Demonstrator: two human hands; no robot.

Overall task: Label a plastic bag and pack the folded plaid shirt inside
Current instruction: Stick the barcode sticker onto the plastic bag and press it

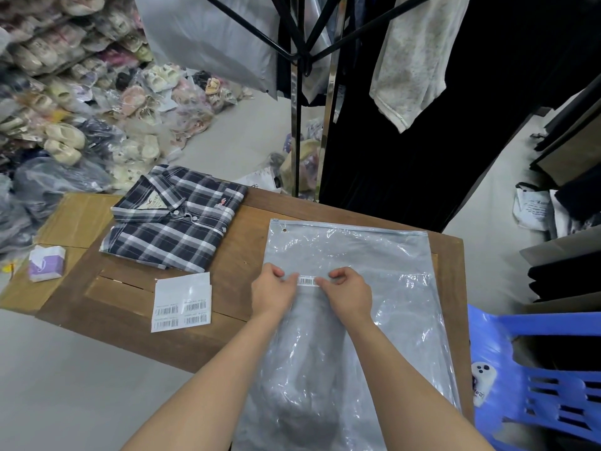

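1. Two hands work a barcode label [308, 281] onto the plastic bag [351, 288], which lies flat on the wooden table [253, 209] with its zip edge at the far end.
2. Left hand [272, 292] pinches the label's left end, fingertips closed on it; right hand [349, 292] pinches the right end the same way. Label sits at bag surface; cannot tell if it is fully stuck.
3. Folded plaid shirt [172, 219] lies on the table's far left, well apart from the bag, collar toward the far side, untouched.
4. Label sheet [182, 302] with four more barcodes rests between shirt and near edge, left of the left hand. Tissue pack [46, 263] sits further left on cardboard.
5. Handling guess: bag is thin, light, slippery, crinkly; likely slides on the table, so hold it down while smoothing the label, and take it at the stiffer zip edge to open.
6. Shirt looks soft and floppy, light; fold probably collapses if lifted by one corner. Best to support it under both long sides, or slide it in collar-first.
7. Stage guess: labelling nearly done, packing not yet started.
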